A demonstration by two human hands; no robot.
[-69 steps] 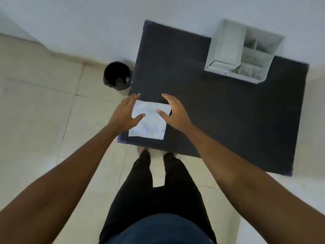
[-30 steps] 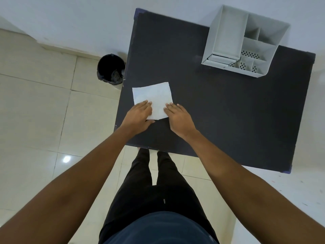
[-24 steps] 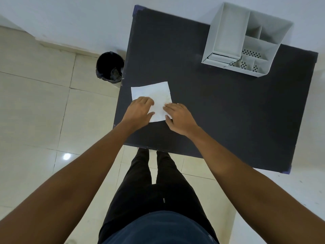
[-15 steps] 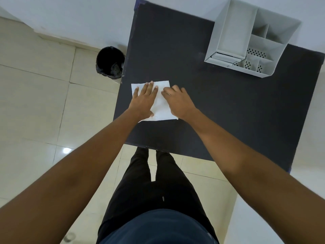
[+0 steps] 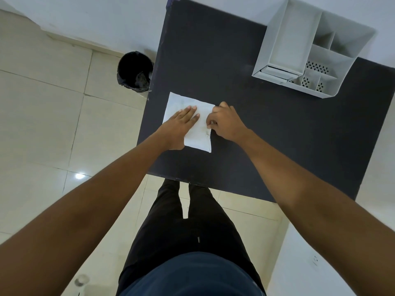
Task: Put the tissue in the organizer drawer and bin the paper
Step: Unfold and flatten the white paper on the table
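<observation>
A white tissue (image 5: 181, 103) lies flat near the left edge of the dark table (image 5: 267, 129). My left hand (image 5: 181, 122) rests flat on it, fingers together and stretched out. My right hand (image 5: 224, 120) sits at the tissue's right edge with its fingers curled and pinching that edge. The white organizer (image 5: 299, 45) stands at the table's far right; its drawer (image 5: 277, 71) is at the front, pulled out only a sliver. A black bin (image 5: 134, 71) stands on the floor left of the table.
The organizer has several open compartments, some with perforated floors. A white wall runs behind the table and the bin. Pale floor tiles (image 5: 53, 124) spread to the left. My legs stand at the table's near edge.
The tissue has been folded and turned on the table. My left hand moved up onto it and flattened; my right hand curled at its right edge.
</observation>
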